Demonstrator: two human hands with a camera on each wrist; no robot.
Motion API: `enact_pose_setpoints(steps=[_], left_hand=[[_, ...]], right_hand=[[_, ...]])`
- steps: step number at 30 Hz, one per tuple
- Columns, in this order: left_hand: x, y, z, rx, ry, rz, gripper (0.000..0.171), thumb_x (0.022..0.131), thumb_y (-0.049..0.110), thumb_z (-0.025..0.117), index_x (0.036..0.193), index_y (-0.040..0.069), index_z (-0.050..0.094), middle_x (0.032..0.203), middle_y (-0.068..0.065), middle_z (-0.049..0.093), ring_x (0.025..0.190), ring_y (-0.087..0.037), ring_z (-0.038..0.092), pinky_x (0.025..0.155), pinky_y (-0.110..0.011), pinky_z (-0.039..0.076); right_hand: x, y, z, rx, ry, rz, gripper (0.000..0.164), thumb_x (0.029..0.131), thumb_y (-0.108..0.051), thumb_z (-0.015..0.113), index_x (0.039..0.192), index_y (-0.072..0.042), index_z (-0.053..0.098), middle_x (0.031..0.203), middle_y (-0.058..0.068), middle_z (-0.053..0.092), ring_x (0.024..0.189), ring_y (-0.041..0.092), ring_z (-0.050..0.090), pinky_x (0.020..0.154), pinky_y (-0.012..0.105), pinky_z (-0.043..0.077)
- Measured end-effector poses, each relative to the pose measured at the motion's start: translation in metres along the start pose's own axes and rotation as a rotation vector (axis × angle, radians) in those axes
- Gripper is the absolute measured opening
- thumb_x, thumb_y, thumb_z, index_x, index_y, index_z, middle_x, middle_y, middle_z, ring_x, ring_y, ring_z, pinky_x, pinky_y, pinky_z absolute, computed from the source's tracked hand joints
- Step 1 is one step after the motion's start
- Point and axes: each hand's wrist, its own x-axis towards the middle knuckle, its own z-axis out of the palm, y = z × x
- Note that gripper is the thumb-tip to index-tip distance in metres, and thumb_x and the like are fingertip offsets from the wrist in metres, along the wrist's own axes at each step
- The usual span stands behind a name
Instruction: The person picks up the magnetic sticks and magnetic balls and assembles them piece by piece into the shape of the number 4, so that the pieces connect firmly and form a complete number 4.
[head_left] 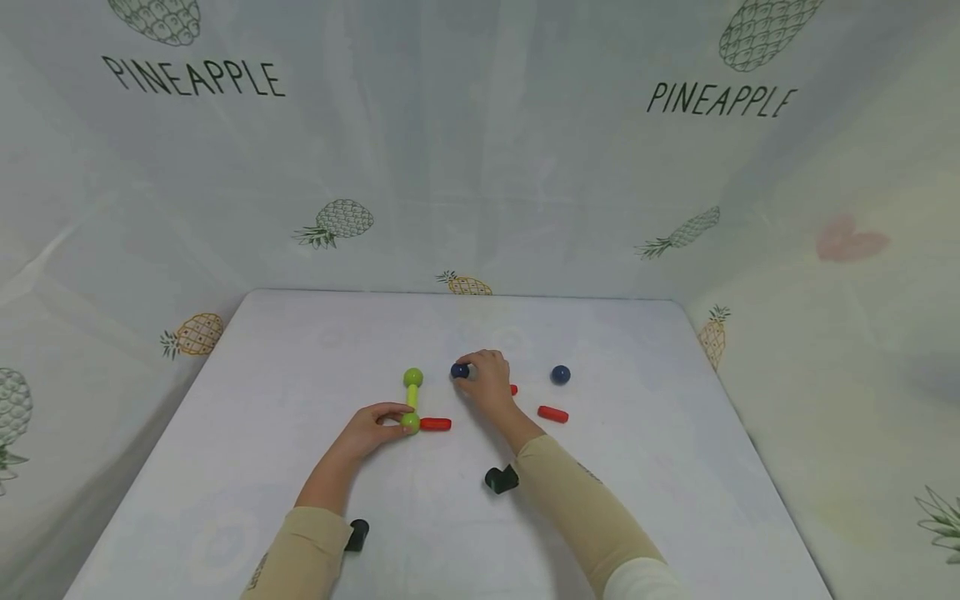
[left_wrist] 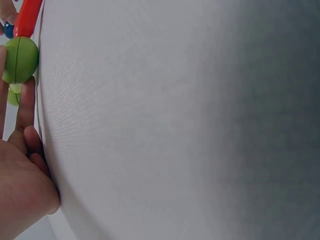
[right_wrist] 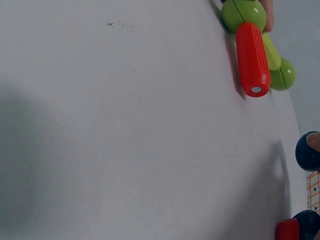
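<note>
My left hand [head_left: 378,427] pinches a light green ball [head_left: 410,422] between thumb and fingers. From that ball a red rod [head_left: 436,424] points right. A yellow-green rod [head_left: 412,397] runs away from it to a second green ball [head_left: 413,377]. Farther right, my right hand [head_left: 489,385] holds a dark blue ball [head_left: 460,371] at its fingertips, apart from the green piece. A red end [head_left: 513,389] shows from behind this hand; the rest is hidden. The right wrist view has a red piece [right_wrist: 287,230] against another blue ball [right_wrist: 307,223] at its lower corner.
Another blue ball [head_left: 560,375] lies on the white table [head_left: 645,492], right of my right hand. Nearer me is a loose red rod [head_left: 552,413]. Black devices [head_left: 501,479] sit beside both sleeves. A pineapple-printed cloth [head_left: 480,167] hangs behind the table.
</note>
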Motion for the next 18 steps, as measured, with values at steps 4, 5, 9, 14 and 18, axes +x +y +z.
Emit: enact_pose_setpoints(steps=[4, 5, 9, 14, 18], left_hand=[[0.001, -0.001, 0.0, 0.007, 0.0, -0.01, 0.03, 0.082, 0.015, 0.079, 0.111, 0.013, 0.073, 0.098, -0.001, 0.066, 0.111, -0.026, 0.05, 0.099, -0.049, 0.037], [0.001, -0.001, 0.0, 0.012, 0.001, -0.01, 0.03, 0.082, 0.015, 0.079, 0.111, 0.013, 0.073, 0.099, -0.001, 0.066, 0.112, -0.026, 0.05, 0.099, -0.049, 0.037], [0.002, -0.002, 0.0, 0.02, 0.002, -0.012, 0.03, 0.082, 0.016, 0.079, 0.112, 0.013, 0.073, 0.099, -0.001, 0.066, 0.114, -0.027, 0.05, 0.101, -0.051, 0.037], [0.003, -0.002, 0.0, 0.02, -0.002, -0.011, 0.03, 0.082, 0.017, 0.079, 0.111, 0.013, 0.073, 0.099, 0.0, 0.066, 0.113, -0.026, 0.05, 0.102, -0.051, 0.036], [0.003, -0.002, 0.0, 0.02, -0.003, -0.007, 0.03, 0.082, 0.017, 0.08, 0.111, 0.013, 0.073, 0.098, -0.001, 0.066, 0.109, -0.026, 0.051, 0.098, -0.049, 0.038]], right_hand=[[-0.002, 0.0, -0.002, 0.013, 0.012, -0.018, 0.028, 0.081, -0.017, 0.08, 0.108, -0.012, 0.073, 0.109, 0.005, 0.066, 0.112, 0.026, 0.05, 0.096, 0.045, 0.039], [-0.003, 0.0, -0.003, 0.021, 0.014, -0.023, 0.028, 0.081, -0.017, 0.08, 0.107, -0.012, 0.073, 0.109, 0.005, 0.066, 0.112, 0.026, 0.05, 0.095, 0.045, 0.039], [-0.007, 0.0, -0.004, 0.061, 0.014, -0.032, 0.027, 0.082, -0.017, 0.08, 0.108, -0.013, 0.073, 0.109, 0.003, 0.065, 0.11, 0.024, 0.051, 0.096, 0.042, 0.041], [-0.015, -0.002, -0.006, 0.125, -0.022, 0.002, 0.029, 0.083, -0.016, 0.079, 0.111, -0.014, 0.07, 0.109, 0.0, 0.062, 0.103, 0.019, 0.055, 0.089, 0.034, 0.047], [-0.022, -0.002, -0.006, 0.177, -0.056, 0.004, 0.03, 0.083, -0.014, 0.078, 0.112, -0.014, 0.069, 0.106, -0.002, 0.059, 0.09, 0.014, 0.056, 0.077, 0.027, 0.05]])
